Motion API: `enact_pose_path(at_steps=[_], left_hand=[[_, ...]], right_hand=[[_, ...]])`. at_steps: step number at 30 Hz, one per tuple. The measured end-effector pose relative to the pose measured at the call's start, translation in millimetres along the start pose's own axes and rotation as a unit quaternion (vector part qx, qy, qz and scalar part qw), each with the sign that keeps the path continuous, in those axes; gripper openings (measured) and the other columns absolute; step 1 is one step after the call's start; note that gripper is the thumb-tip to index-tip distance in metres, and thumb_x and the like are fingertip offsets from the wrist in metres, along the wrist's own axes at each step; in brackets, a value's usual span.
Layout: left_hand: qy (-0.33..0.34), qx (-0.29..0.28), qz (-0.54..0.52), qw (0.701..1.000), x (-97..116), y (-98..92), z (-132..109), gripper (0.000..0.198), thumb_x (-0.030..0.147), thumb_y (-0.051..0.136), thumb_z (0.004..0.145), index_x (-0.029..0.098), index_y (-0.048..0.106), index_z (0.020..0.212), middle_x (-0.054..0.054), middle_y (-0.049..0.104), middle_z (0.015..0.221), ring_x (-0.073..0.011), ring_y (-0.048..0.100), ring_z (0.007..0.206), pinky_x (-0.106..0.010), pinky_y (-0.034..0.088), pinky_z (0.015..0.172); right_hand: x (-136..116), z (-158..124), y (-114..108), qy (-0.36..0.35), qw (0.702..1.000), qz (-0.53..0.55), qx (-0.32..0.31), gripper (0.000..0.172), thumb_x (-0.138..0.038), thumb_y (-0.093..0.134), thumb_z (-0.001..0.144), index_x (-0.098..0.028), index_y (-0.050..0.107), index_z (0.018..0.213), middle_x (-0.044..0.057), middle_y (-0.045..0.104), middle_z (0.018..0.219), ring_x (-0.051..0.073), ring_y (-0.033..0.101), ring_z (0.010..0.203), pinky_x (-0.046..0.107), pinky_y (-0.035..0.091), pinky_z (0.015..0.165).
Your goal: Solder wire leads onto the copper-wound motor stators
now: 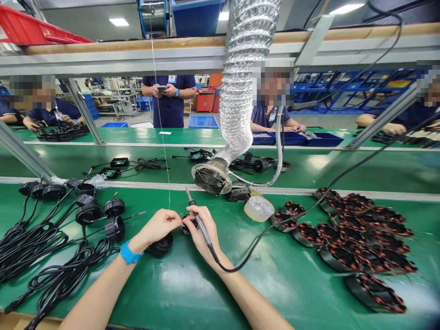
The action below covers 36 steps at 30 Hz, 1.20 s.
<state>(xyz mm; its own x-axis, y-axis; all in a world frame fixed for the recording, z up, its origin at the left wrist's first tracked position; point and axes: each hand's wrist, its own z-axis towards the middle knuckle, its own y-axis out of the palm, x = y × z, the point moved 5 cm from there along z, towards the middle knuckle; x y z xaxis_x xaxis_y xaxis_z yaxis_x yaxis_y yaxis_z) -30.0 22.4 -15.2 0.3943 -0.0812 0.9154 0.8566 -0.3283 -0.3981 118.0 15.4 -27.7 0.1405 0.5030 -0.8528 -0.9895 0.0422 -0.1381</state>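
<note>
My right hand (205,229) has a soldering iron (202,227) lodged between its fingers, the tip pointing up and away from me. Its thumb and forefinger also pinch close to a small motor stator (186,225), largely hidden behind the fingers. Closed in a pinch, my left hand (160,225) almost meets the right one; whatever lies between its fingertips is too small to name. A blue wristband (130,252) circles the left wrist. Below that hand sits a black round housing (161,245), partly covered. Thin solder wire (166,160) hangs from a spool (153,18) down behind the left hand.
Several wound stators (343,254) cover the right of the green bench. Black cables with round caps (115,228) lie at left. A fume duct (237,91) with a fan (209,178) hangs ahead, near a round tub (258,208). The iron's cord (275,233) crosses rightward. Co-workers are opposite.
</note>
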Motion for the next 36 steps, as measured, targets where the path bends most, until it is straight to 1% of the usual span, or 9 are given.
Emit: enact_pose_path(at_steps=[3,7,9,12,15,17,20,23,36], left_hand=[[0.0,0.0,0.014,1.0,-3,0.0,2,0.03,0.039,0.056,0.08,0.013,0.067,0.071,0.001,0.054,0.063,-0.0117,0.041,0.061,-0.024,0.031,0.059],[-0.023,0.021,0.016,0.999,-2,-0.5,3,0.031,0.04,0.055,0.078,0.013,0.066,0.066,0.004,0.044,0.053,-0.0102,0.034,0.053,-0.025,0.026,0.054],[-0.029,0.036,0.015,0.999,0,-0.6,3,0.031,0.039,0.055,0.077,0.014,0.066,0.064,0.004,0.044,0.051,-0.0105,0.035,0.052,-0.025,0.027,0.054],[-0.035,0.074,0.025,0.996,0,-2.8,5,0.028,0.038,0.055,0.074,0.015,0.066,0.064,0.0,0.057,0.057,-0.0138,0.046,0.057,-0.025,0.034,0.058],[-0.047,0.123,0.062,0.989,-7,-8.0,8,0.028,0.038,0.053,0.071,0.015,0.069,0.067,-0.005,0.069,0.07,-0.0197,0.058,0.068,-0.028,0.04,0.064],[-0.055,0.138,0.086,0.985,-11,-10.2,10,0.029,0.037,0.051,0.071,0.015,0.071,0.069,-0.007,0.072,0.075,-0.0223,0.062,0.073,-0.029,0.042,0.067],[-0.055,0.13,0.099,0.985,-14,-10.0,12,0.03,0.038,0.051,0.071,0.015,0.071,0.069,-0.007,0.073,0.077,-0.0234,0.063,0.076,-0.029,0.043,0.067],[-0.056,0.121,0.112,0.985,-12,-8.8,13,0.031,0.041,0.051,0.071,0.015,0.069,0.067,-0.006,0.071,0.073,-0.0218,0.061,0.072,-0.028,0.04,0.064],[-0.063,0.127,0.122,0.982,-4,-8.4,12,0.031,0.042,0.052,0.073,0.015,0.066,0.064,-0.001,0.055,0.058,-0.0163,0.045,0.06,-0.026,0.029,0.055]], right_hand=[[3,0,-1,0.011,1.0,0.006,0.005,0.03,-0.012,0.061,0.08,-0.026,0.061,0.106,0.0,0.05,0.091,0.012,0.063,0.074,0.026,0.054,0.074],[4,-1,1,-0.006,1.0,-0.011,0.002,0.028,-0.012,0.06,0.082,-0.026,0.062,0.106,0.001,0.052,0.09,0.013,0.063,0.078,0.026,0.054,0.075],[3,-1,2,-0.026,0.999,-0.022,-0.001,0.027,-0.012,0.057,0.085,-0.026,0.062,0.108,0.002,0.053,0.091,0.014,0.063,0.079,0.026,0.054,0.075],[1,1,-2,-0.035,0.999,-0.036,0.011,0.025,-0.016,0.055,0.088,-0.026,0.064,0.11,0.003,0.054,0.092,0.014,0.063,0.079,0.027,0.053,0.076],[2,6,-14,0.002,0.999,-0.024,0.035,0.021,-0.026,0.053,0.092,-0.024,0.066,0.109,0.003,0.058,0.09,0.013,0.062,0.07,0.027,0.053,0.071],[4,9,-22,0.033,0.998,-0.013,0.05,0.021,-0.032,0.052,0.094,-0.022,0.067,0.105,0.002,0.061,0.082,0.013,0.06,0.063,0.027,0.052,0.065],[8,10,-31,0.053,0.996,-0.001,0.068,0.025,-0.037,0.05,0.093,-0.02,0.068,0.088,0.002,0.063,0.071,0.017,0.062,0.067,0.027,0.05,0.063],[9,9,-31,0.046,0.997,0.028,0.061,0.027,-0.035,0.049,0.092,-0.019,0.066,0.078,0.003,0.065,0.072,0.019,0.064,0.073,0.028,0.05,0.064],[-1,7,-24,0.022,0.999,0.03,0.008,0.024,-0.029,0.052,0.089,-0.02,0.069,0.073,0.003,0.071,0.074,0.017,0.064,0.069,0.029,0.051,0.067]])
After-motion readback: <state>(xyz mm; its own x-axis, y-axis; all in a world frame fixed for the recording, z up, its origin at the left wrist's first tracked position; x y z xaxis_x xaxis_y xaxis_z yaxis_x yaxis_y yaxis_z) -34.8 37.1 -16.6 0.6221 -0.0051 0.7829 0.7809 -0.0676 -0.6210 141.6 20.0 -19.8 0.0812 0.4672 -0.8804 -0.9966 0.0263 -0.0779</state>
